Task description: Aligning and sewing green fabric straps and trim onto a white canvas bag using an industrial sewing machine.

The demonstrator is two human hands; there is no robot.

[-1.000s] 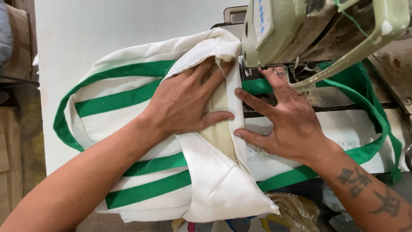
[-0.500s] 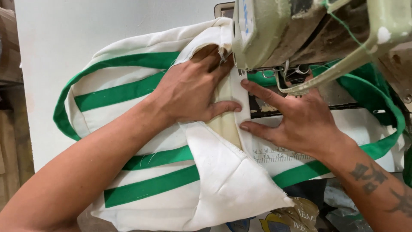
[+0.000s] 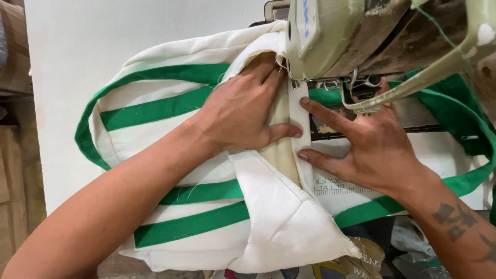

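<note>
— Where's the cloth bag [image 3: 206, 206]?

— Under the sewing machine [image 3: 336, 36]. Left hand [image 3: 243, 111] and right hand [image 3: 372, 147] press it flat, fingers spread.

— Is it floppy?

— Looks soft and light. Best held near the seam.

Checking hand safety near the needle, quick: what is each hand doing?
Left hand: open, flat on the white fabric.
Right hand: open, fingers spread, pressing the fabric's edge.

Left hand [image 3: 243, 111] and right hand [image 3: 372, 147] flat on white bag [image 3: 170, 134], pressing seam beneath sewing machine [image 3: 351, 36].
</note>
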